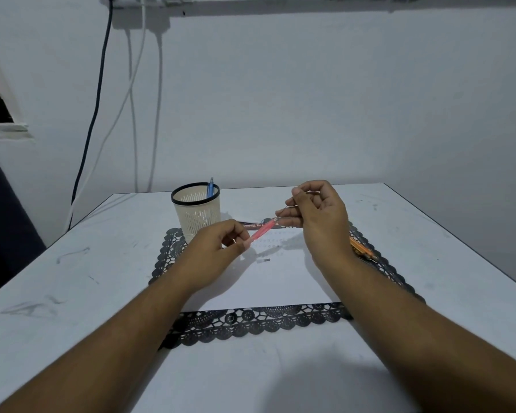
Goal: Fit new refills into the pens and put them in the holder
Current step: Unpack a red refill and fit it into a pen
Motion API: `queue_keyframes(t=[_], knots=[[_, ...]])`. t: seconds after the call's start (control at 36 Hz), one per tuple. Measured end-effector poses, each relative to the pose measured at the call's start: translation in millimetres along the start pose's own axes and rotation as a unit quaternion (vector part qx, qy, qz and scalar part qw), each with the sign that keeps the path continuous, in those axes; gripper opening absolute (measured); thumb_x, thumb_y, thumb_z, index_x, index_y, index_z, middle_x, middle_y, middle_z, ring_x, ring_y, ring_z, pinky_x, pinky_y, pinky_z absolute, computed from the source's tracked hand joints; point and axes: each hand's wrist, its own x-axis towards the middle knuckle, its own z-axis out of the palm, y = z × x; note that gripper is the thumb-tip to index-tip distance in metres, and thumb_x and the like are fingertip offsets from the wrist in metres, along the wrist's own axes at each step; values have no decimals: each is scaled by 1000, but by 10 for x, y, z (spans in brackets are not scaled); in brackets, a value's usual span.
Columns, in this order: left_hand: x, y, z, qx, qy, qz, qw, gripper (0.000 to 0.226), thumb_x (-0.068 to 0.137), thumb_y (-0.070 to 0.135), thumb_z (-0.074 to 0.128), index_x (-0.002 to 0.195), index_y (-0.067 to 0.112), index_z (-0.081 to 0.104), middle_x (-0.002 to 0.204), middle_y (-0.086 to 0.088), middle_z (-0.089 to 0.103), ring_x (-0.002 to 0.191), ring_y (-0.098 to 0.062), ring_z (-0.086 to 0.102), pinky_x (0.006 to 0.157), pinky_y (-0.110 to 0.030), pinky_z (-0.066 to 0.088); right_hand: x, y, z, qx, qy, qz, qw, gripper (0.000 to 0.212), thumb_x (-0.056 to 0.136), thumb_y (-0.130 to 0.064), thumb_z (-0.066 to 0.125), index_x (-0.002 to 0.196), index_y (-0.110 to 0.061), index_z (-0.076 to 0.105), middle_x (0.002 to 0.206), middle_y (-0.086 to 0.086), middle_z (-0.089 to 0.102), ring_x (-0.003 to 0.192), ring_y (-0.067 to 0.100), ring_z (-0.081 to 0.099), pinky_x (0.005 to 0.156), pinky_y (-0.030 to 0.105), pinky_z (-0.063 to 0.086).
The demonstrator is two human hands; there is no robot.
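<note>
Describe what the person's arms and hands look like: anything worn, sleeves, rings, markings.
Both forearms are bare up to the frame's edge, with no sleeves in view. The left hand and the right hand wear no gloves, and no ring, watch, bracelet or marking shows on either.

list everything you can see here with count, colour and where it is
pen holder: 1, cream mesh with black rim, far left corner of the mat
blue pen: 1, blue, standing in the pen holder
pink pen: 1, pink, held in the air between both hands
orange pen: 1, orange, on the mat's right edge, partly hidden by the right wrist
paper sheet: 1, white, on the mat
lace mat: 1, black, mid table
small dark part: 1, on the paper sheet
table: 1, white
cables: several, black and white, left wall
left hand: 1, pinching the pink pen
right hand: 1, fingers at the pen's far end
</note>
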Motion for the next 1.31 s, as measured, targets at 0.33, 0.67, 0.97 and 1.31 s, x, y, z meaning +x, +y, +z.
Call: queue_keyframes(t=[0.33,0.67,0.97,1.31], knots=[[1,5,5,3,7,0,1000,11,98,22,69,88,28,69,77,15,65,68,1,54,63,-12,41,-17,48,27,-4,-6,-5,1000,6,104,-12,62,102,-7,61,86,21,67,74,35,75,65,43,64],[1,6,17,-15,11,6,1000,8,97,24,69,91,27,69,78,14,65,69,0,54,64,-14,41,-64,44,37,-7,-15,-17,1000,8,105,-17,61,107,-10,57,84,21,74,75,37,76,66,41,63],[-6,16,18,-27,20,3,999,6,98,21,69,93,24,70,76,15,63,66,1,53,63,-13,42,-77,43,36,-40,-21,-20,999,7,106,-21,60,108,-15,57,85,14,77,78,30,77,66,40,64],[-3,9,16,-42,16,-3,999,6,98,22,68,93,25,69,75,16,62,65,0,52,61,-14,41,-78,92,31,-34,-32,8,999,8,100,-14,69,102,-9,63,86,11,76,85,29,77,62,40,64]])
